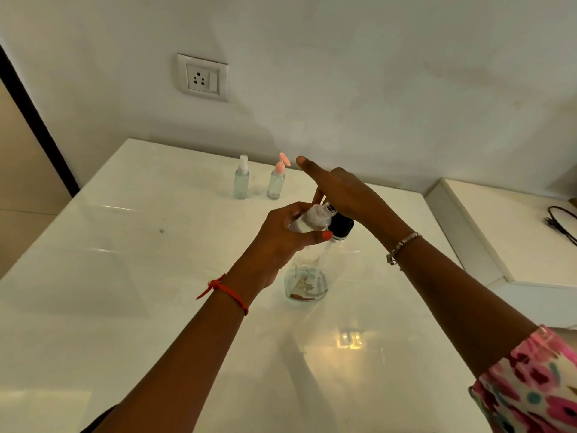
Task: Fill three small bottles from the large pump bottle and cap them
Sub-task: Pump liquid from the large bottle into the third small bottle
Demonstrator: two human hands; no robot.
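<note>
Filling third small bottle point(312, 218), gripped by left hand point(281, 242); right hand point(346, 192), fingers loosely extended, presses large pump bottle point(307, 282); spray-top bottle point(241, 181), pink-top bottle point(276, 182) capped; final capping left.

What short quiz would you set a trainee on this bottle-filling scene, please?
1. Multiple choice: what does the left hand hold?
A) a small bottle
B) a cable
C) a pink cap
2. True or false: the right hand is on top of the pump bottle.
3. Fill in: by the wall, next to the white-topped bottle, stands another bottle with a ___ top.

Key: 1 A; 2 true; 3 pink.
</note>
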